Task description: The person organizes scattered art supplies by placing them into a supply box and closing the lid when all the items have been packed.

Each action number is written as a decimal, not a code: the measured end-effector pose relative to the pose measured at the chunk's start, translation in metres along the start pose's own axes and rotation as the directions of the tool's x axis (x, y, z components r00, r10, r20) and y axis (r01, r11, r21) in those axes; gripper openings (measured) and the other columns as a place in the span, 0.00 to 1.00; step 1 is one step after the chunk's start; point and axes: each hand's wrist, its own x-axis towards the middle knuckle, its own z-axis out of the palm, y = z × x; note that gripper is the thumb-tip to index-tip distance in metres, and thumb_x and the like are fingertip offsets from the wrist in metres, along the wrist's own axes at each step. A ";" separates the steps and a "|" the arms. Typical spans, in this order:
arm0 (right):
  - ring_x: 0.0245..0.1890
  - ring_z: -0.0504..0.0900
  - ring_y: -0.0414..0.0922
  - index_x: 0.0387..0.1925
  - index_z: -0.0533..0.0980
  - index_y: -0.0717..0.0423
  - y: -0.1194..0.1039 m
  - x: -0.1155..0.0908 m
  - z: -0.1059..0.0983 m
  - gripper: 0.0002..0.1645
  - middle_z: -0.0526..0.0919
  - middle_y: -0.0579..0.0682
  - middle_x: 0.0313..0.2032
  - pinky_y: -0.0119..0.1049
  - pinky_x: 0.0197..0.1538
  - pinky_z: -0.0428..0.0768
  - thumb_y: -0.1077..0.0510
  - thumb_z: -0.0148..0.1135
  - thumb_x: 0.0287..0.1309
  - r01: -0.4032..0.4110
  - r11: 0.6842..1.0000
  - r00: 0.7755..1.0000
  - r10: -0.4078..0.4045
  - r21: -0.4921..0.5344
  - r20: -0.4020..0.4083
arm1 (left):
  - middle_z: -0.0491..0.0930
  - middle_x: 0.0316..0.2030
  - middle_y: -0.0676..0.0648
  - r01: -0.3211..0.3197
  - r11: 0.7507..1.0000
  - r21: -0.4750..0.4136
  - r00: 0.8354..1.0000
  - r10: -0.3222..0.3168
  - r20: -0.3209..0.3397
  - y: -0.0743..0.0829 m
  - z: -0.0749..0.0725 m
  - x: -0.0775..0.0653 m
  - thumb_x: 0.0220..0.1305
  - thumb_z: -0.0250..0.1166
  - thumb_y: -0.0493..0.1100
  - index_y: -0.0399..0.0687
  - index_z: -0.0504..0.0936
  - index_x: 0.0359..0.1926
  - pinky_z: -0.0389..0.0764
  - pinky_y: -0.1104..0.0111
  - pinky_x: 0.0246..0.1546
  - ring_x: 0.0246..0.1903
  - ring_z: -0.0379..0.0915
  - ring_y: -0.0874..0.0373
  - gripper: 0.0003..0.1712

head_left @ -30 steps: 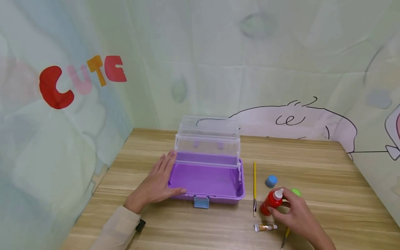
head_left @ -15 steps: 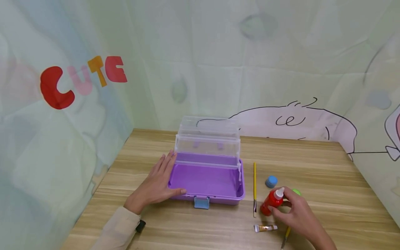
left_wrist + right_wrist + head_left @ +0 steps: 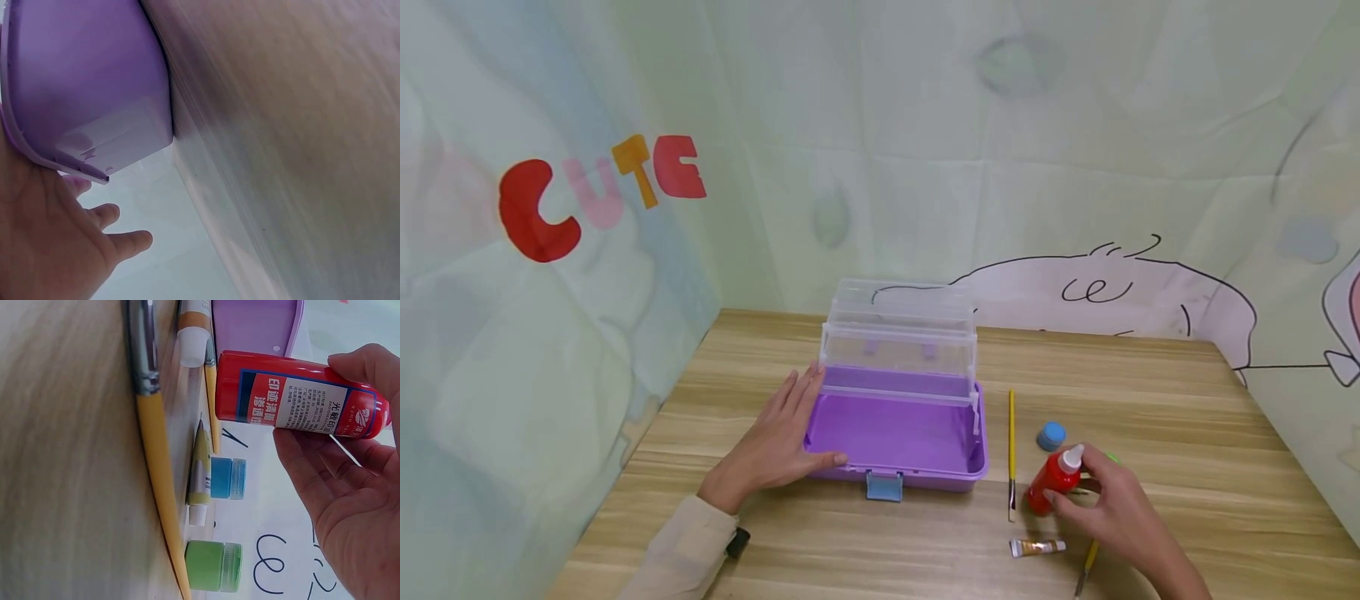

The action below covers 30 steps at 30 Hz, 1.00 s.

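Observation:
A purple storage box [image 3: 910,481] with clear lid and trays folded up stands in the middle of the table. My left hand [image 3: 773,442] rests along its left side, fingers straight and thumb over the front rim. Palm and spread fingertips lie against the box wall in the left wrist view. To the right of the box, my right hand [image 3: 1116,510] grips a red ink bottle [image 3: 1052,483] with a white nozzle cap, thumb on one side and fingers on the other. The right wrist view shows this bottle's printed label [image 3: 309,406], its base apart from the tabletop.
Around the bottle lie a yellow-handled paintbrush [image 3: 1011,450], a blue jar [image 3: 1052,436] and a brown-banded paint tube [image 3: 1037,547]. A second paintbrush [image 3: 161,450], an olive-coloured tube [image 3: 200,464] and a green jar [image 3: 214,565] show in the right wrist view.
The red bottle has risen slightly and shifted a little to the right in my right hand, which now covers more of the green jar. My left hand stays where it was.

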 end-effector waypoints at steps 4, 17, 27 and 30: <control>0.42 0.83 0.31 0.45 0.77 0.56 0.001 0.000 0.001 0.26 0.86 0.45 0.42 0.33 0.40 0.88 0.69 0.79 0.44 0.027 1.000 1.000 -0.027 0.008 -0.017 | 0.37 0.82 0.43 0.008 1.000 -0.011 1.000 -0.008 0.008 0.000 0.000 -0.001 0.54 0.64 0.78 0.47 0.33 0.82 0.46 0.40 0.76 0.79 0.33 0.37 0.73; 0.41 0.83 0.31 0.43 0.78 0.55 -0.001 0.005 0.000 0.24 0.85 0.43 0.40 0.36 0.39 0.88 0.68 0.80 0.44 0.048 0.999 0.998 -0.048 0.002 -0.035 | 0.39 0.82 0.42 0.012 1.000 0.002 1.000 -0.012 0.003 -0.001 0.001 0.000 0.54 0.64 0.78 0.47 0.34 0.82 0.49 0.38 0.74 0.78 0.37 0.33 0.72; 0.43 0.83 0.32 0.46 0.79 0.56 -0.004 0.010 -0.002 0.25 0.86 0.45 0.43 0.31 0.42 0.86 0.68 0.79 0.45 0.055 0.998 0.998 -0.054 0.026 -0.021 | 0.38 0.82 0.43 0.020 1.000 -0.008 1.000 -0.019 0.010 0.001 0.000 0.000 0.54 0.63 0.78 0.48 0.34 0.82 0.47 0.39 0.75 0.79 0.34 0.36 0.72; 0.44 0.83 0.32 0.47 0.79 0.57 -0.004 0.013 -0.002 0.26 0.86 0.46 0.44 0.31 0.43 0.86 0.69 0.79 0.45 0.074 0.997 0.997 -0.073 0.033 -0.021 | 0.38 0.82 0.43 0.020 1.000 -0.011 1.000 -0.020 0.010 0.001 0.000 0.000 0.54 0.64 0.78 0.48 0.34 0.82 0.47 0.39 0.75 0.79 0.34 0.36 0.72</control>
